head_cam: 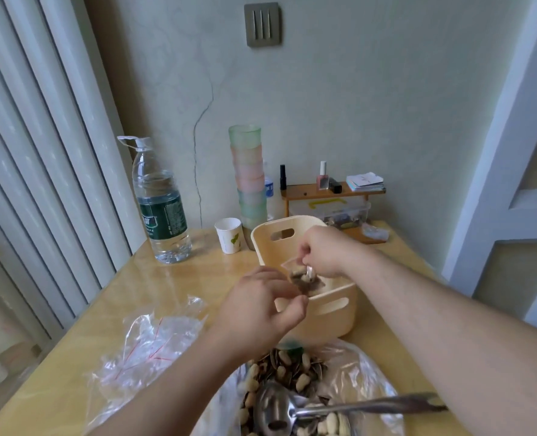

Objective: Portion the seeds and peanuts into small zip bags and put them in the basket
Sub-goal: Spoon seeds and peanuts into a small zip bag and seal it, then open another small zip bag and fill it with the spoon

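At desk's near edge, metal ladle (279, 410) lay in open bag of peanuts and seeds (292, 372). Left hand (260, 309) fingers curled, pinched together, apparently empty. Right hand (320, 253) pinched filled zip bag (306, 281) over cream basket (330, 313).

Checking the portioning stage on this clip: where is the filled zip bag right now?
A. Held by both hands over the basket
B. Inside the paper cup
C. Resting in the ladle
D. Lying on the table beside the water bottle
A: both hands, left and right, pinch the zip bag of seeds and peanuts above the basket.
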`<state>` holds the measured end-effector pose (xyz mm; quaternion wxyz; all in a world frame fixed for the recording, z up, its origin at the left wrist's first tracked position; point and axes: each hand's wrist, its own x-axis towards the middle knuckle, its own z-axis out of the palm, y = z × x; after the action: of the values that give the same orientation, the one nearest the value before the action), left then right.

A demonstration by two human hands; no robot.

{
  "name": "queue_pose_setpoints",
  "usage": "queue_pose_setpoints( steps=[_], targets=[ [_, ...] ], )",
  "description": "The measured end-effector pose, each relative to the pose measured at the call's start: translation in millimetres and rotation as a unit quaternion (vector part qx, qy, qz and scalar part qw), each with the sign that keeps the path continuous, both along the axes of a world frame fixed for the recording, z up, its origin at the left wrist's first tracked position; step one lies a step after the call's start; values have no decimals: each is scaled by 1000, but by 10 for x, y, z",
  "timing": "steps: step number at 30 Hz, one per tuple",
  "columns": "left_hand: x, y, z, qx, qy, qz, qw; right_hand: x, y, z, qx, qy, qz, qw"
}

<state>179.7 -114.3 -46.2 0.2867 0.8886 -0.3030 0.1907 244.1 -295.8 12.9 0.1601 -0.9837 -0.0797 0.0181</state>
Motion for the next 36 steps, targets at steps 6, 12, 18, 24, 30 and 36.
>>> queue_pose_setpoints(
  steps=[6,12,18,24,30,36],
  targets=[
    [40,-9,-127,-33,-11,-15,999,11,69,-72,-165,72,34,983],
    [-72,438,-87,-31,-10,-8,999,-294,-217,62,50,-57,30,997],
    [-330,1382,73,76,18,105,991,-1223,-89,-200,300,-278,-6,913],
    [-708,1712,-134,163,47,125,977,-1660,396,-942,302,-259,54,916],
    [-737,1602,-466,231,70,169,956,-1763,361,-1121,261,-249,68,930],
    [-588,1618,-684,170,-29,222,960,-1778,421,-1167,264,-253,74,928]
  ],
)
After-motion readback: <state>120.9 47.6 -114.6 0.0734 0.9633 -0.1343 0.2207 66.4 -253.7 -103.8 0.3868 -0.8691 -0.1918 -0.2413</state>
